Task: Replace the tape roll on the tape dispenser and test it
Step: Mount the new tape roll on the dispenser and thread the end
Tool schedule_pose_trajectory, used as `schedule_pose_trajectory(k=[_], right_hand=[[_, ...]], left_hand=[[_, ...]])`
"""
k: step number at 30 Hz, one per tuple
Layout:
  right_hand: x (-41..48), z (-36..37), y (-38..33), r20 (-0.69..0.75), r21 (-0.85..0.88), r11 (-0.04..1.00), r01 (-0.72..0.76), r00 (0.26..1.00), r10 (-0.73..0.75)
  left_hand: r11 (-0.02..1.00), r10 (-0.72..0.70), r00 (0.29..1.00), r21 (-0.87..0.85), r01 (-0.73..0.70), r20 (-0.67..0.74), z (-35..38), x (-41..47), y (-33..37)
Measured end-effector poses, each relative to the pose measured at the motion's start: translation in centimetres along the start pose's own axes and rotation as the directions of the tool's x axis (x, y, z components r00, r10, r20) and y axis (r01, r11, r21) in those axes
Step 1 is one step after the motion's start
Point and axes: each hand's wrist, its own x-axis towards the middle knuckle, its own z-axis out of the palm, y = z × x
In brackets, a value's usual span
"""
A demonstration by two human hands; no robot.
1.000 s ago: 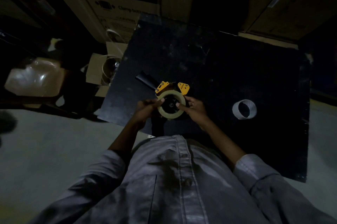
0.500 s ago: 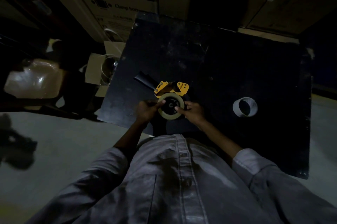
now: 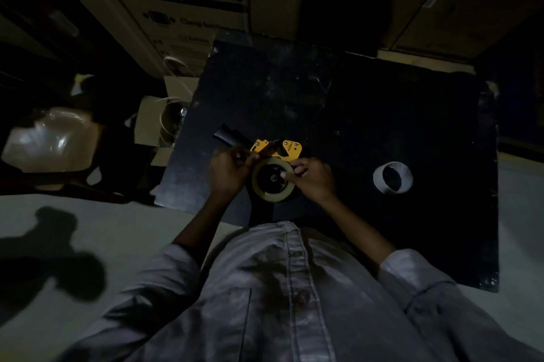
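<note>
Currently the tape roll (image 3: 273, 180) sits on the tape dispenser (image 3: 275, 149) on the counter (image 3: 382, 114); left hand (image 3: 228, 168) and right hand (image 3: 313, 177) each grip it. Threading and testing remain.

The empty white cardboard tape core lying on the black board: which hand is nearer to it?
Right. The right hand is at the tape roll on the yellow dispenser, with bare board between it and the empty white core. The left hand is beyond the roll, farther away.
</note>
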Motion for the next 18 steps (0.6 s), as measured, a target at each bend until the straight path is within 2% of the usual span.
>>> schedule_pose_trajectory(k=[2, 5, 7, 9, 11, 14, 16, 18], right_hand=[[0.3, -0.2, -0.7, -0.039, -0.025, 1.0, -0.002, 0.999, 0.001], [0.5, 0.1, -1.1, -0.047, -0.13, 0.991, 0.01, 0.999, -0.016], [0.4, 0.4, -1.0, -0.013, -0.21, 0.977, 0.025, 1.0, -0.029], [0.3, 0.8, -0.8, 0.013, -0.234, 0.972, 0.028, 1.0, -0.025], [0.3, 1.0, -0.8, 0.019, -0.227, 0.974, 0.011, 1.0, -0.007], [0.3, 0.9, -1.1, 0.009, -0.224, 0.975, -0.003, 1.0, 0.005], [0.2, 0.7, -1.3, 0.007, -0.257, 0.966, 0.009, 1.0, -0.008], [0.2, 0.4, -1.4, 0.0, -0.292, 0.956, 0.029, 1.0, -0.031]], left_hand=[[0.986, 0.108, 0.994, 0.128, -0.104, -0.028, -0.6, 2.2, 1.1], [0.926, 0.223, 0.969, 0.286, -0.246, 0.11, -0.8, 4.5, 2.3], [0.853, 0.373, 0.897, 0.292, -0.433, 0.238, -0.4, 4.9, 3.1], [0.777, 0.455, 0.819, 0.294, -0.557, 0.349, 0.5, 4.9, 3.6], [0.741, 0.449, 0.786, 0.314, -0.593, 0.426, 1.3, 5.1, 3.8], [0.722, 0.398, 0.79, 0.373, -0.583, 0.466, 2.0, 5.7, 3.3], [0.754, 0.383, 0.797, 0.34, -0.562, 0.468, 1.5, 6.2, 3.0], [0.842, 0.378, 0.8, 0.187, -0.507, 0.466, 0.8, 6.3, 2.9]])
